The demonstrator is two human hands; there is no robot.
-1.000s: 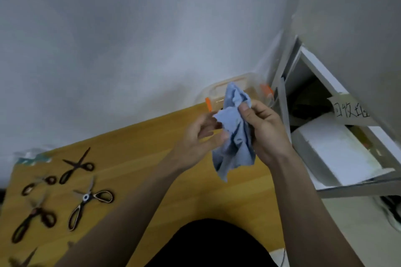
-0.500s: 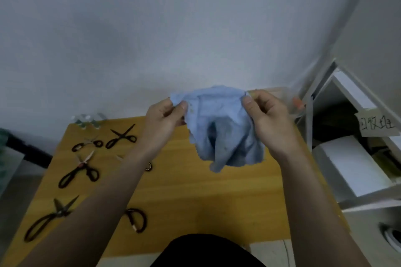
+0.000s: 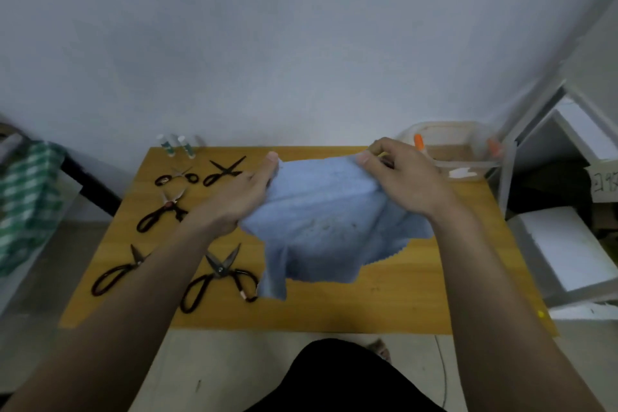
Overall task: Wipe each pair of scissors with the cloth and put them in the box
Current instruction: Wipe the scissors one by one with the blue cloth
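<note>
A light blue cloth (image 3: pixel 321 221) hangs spread out above the middle of the wooden table (image 3: pixel 384 304). My left hand (image 3: pixel 240 197) pinches its upper left corner and my right hand (image 3: pixel 401 177) pinches its upper right corner. Several black-handled scissors lie on the table's left half: one pair (image 3: pixel 217 274) near the cloth's lower corner, another (image 3: pixel 117 273) left of it, a third (image 3: pixel 160 211) further back, and more at the far edge. A clear plastic box (image 3: pixel 468 162) with orange latches stands at the table's back right corner.
Two small white tubes (image 3: pixel 177 145) stand at the table's back left edge. A white shelf unit (image 3: pixel 561 211) with white foam blocks stands right of the table. A green checked cloth (image 3: pixel 26 197) lies at the far left. The wall runs close behind the table.
My hands have moved apart and lowered, pulling the bunched cloth out flat over the table. The view has tipped down and left, so more scissors and the table's front edge show.
</note>
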